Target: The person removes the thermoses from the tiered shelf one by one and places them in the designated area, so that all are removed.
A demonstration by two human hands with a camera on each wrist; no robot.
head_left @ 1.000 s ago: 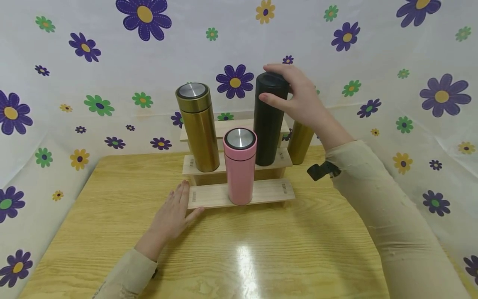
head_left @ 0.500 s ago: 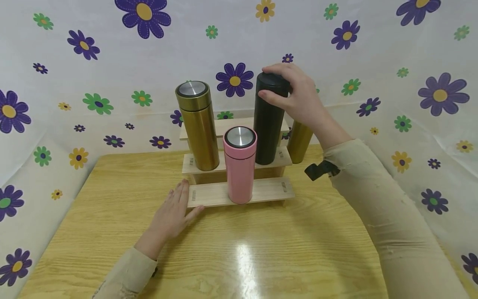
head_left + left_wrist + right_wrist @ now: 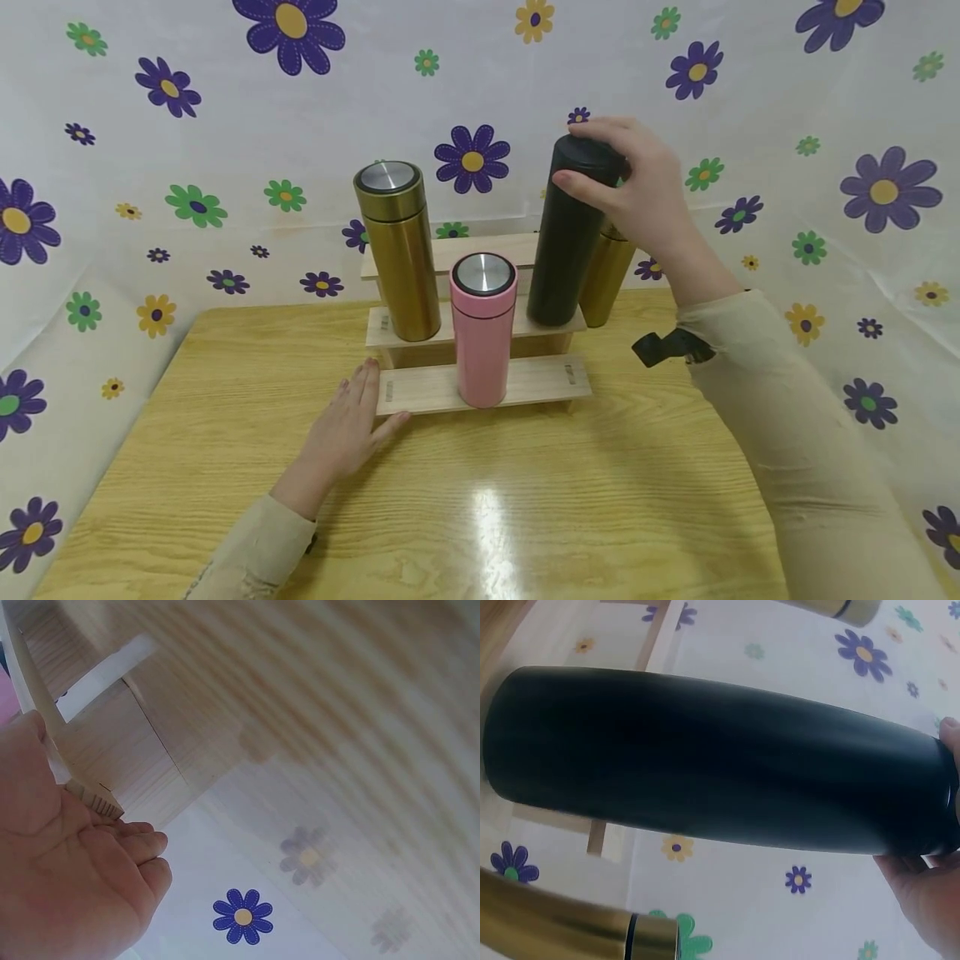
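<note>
A tall black vacuum flask point(image 3: 567, 242) leans with its top to the right, its base over the right end of the rack's middle step; whether the base touches the wood I cannot tell. My right hand point(image 3: 641, 179) grips its top from above, thumb on the near side. My left hand point(image 3: 341, 429) lies against the left end of the wooden step rack's point(image 3: 420, 390) lowest step, fingers straight along the end and thumb by the front edge. In the left wrist view that hand point(image 3: 82, 862) touches the step's end. A pink flask point(image 3: 483, 350) stands upright on that lowest step.
A gold flask point(image 3: 405, 275) stands on the middle step at left. Another gold flask point(image 3: 606, 279), partly hidden, stands on the wooden table point(image 3: 480, 492) right of the rack. A flowered white cloth point(image 3: 300, 142) hangs behind.
My right hand has moved right with the black flask, which has gone from nearly upright to leaning right; its base has shifted slightly right along the step. My left hand has stayed in place.
</note>
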